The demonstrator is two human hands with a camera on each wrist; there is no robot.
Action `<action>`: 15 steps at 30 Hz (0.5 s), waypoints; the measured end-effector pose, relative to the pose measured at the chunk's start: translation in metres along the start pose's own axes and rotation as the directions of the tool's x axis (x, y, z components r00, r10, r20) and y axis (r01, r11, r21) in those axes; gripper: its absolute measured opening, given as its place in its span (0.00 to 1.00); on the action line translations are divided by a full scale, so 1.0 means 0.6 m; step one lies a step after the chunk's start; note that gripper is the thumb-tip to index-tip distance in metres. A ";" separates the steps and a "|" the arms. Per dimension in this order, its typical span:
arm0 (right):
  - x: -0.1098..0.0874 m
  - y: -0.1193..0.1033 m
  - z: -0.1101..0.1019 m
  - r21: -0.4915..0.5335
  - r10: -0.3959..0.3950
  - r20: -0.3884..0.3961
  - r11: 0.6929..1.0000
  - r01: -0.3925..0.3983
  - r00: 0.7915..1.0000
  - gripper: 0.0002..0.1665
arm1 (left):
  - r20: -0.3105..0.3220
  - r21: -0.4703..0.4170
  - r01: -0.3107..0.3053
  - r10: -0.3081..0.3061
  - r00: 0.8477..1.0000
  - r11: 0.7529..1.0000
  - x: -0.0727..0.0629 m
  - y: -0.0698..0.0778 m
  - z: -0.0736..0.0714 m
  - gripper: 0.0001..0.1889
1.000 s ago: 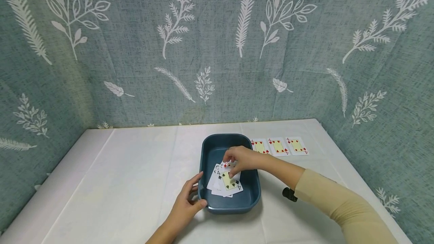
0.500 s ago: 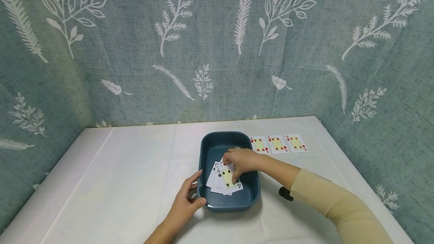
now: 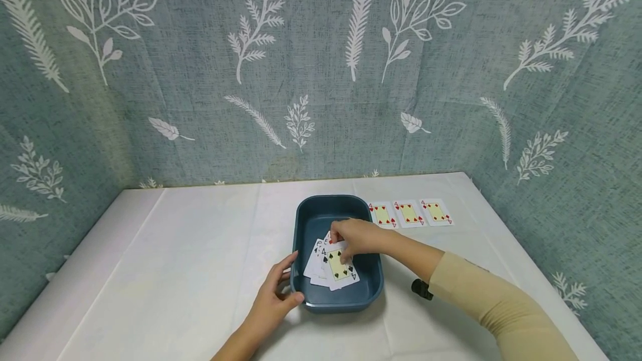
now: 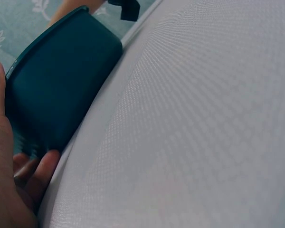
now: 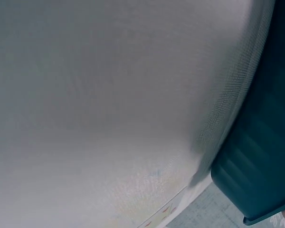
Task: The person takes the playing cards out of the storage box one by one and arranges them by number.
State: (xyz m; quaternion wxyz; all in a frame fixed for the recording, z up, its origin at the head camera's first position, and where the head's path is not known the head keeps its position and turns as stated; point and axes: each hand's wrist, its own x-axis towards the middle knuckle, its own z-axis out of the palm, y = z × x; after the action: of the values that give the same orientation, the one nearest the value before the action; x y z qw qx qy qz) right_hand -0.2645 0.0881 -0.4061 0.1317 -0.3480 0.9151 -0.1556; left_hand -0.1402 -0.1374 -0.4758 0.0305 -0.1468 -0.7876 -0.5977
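Note:
A dark blue plastic bin [image 3: 346, 307] stands on the white-covered table, holding several overlapping playing cards [image 3: 314, 266]. On top of these lies a four of spades [image 3: 335, 272], face up and slightly tilted. My right hand [image 3: 360, 237] reaches into the bin and pinches this card; its thumb lies on the card's face, and the fingers partly hide a red-marked card at its top edge. At the bin's near left corner, my left hand [image 3: 271, 301] grips the side. In the left wrist view, the thumb is at the rim and other fingers are low on the wall.
Three red fours lie face up in a row right of the bin: two of hearts [image 3: 408, 214] and one of diamonds [image 3: 436, 212]. A small black object [image 3: 422, 289] shows under the right forearm. Patterned grey-green cloth [image 3: 321, 82] encloses the table's back and sides.
My right thumb has shifted a little across the four of spades, which has turned slightly in the bin. My left hand keeps its hold on the bin.

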 end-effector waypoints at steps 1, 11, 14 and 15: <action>-0.001 0.000 0.000 0.014 -0.001 -0.002 1.000 0.001 1.000 0.23 | 0.001 -0.001 -0.001 0.001 1.000 1.000 0.000 0.000 0.000 0.38; -0.002 0.012 -0.001 0.149 -0.114 -0.116 0.980 0.131 0.987 0.12 | 0.005 -0.013 -0.007 0.007 1.000 1.000 -0.001 0.002 0.000 0.38; 0.000 0.019 -0.002 0.199 -0.123 -0.146 0.968 0.151 0.982 0.11 | 0.000 -0.009 0.002 -0.002 1.000 1.000 0.000 0.002 0.001 0.39; 0.000 0.021 -0.004 0.218 -0.124 -0.151 0.964 0.155 0.981 0.10 | -0.003 -0.007 0.006 -0.006 1.000 1.000 0.000 0.003 0.001 0.39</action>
State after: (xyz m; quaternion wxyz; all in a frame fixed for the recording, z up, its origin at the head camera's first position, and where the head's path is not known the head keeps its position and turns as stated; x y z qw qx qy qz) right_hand -0.2729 0.0974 -0.4087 0.0969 -0.3828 0.8711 -0.2921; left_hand -0.1397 -0.1362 -0.4744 0.0293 -0.1438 -0.7860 -0.6006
